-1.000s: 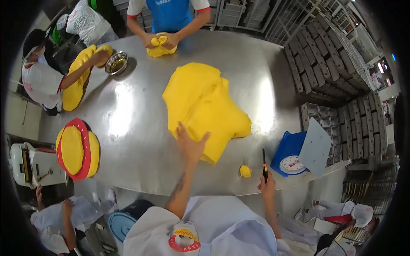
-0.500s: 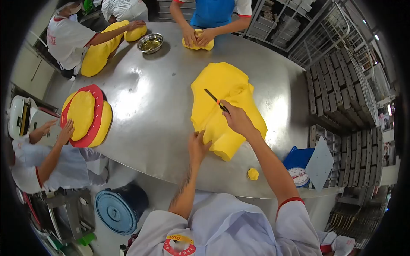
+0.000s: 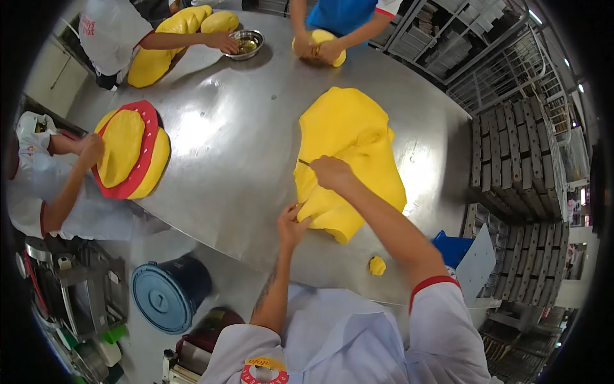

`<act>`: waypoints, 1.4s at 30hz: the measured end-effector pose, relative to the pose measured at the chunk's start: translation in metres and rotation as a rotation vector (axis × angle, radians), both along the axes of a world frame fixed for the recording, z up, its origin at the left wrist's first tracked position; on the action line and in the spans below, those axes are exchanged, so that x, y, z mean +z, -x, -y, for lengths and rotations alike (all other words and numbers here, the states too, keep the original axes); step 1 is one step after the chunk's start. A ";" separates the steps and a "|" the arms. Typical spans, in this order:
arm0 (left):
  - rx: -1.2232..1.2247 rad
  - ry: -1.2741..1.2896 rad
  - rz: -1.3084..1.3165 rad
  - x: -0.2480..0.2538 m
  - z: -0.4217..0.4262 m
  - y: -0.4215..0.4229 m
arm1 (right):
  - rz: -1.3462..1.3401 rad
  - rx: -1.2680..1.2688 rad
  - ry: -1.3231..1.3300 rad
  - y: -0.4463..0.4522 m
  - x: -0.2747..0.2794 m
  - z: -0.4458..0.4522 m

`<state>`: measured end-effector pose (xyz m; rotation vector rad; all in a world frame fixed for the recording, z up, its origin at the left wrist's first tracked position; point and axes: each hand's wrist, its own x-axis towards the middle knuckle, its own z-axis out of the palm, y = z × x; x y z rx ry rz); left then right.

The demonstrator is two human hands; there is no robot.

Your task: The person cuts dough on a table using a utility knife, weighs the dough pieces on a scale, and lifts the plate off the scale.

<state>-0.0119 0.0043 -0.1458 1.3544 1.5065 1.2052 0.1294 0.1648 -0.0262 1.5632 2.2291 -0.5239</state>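
While tight round the knife [image 3: 304,162], right hand [image 3: 332,173] over yellow dough [image 3: 352,137], left hand's grip [image 3: 292,225] narrow at its edge, lump [image 3: 377,266] nearby.

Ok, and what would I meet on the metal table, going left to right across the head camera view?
Red perforated piece between yellow slabs → metal bowl → large yellow dough → blue scale.
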 end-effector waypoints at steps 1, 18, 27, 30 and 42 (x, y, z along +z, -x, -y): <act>-0.001 0.008 0.023 -0.001 0.005 0.001 | -0.053 0.022 -0.040 -0.016 0.001 0.012; -0.088 0.261 -0.346 0.019 -0.088 -0.033 | -0.309 -0.480 -0.144 -0.135 0.136 0.154; 0.154 0.188 -0.141 0.014 0.006 -0.012 | 0.081 0.273 0.013 -0.002 -0.005 0.003; 0.187 0.244 -0.047 0.018 0.016 -0.013 | -0.069 0.129 0.028 -0.054 0.021 0.050; -0.138 0.370 -0.412 0.089 -0.095 -0.031 | -0.269 -0.274 0.007 -0.221 -0.016 0.315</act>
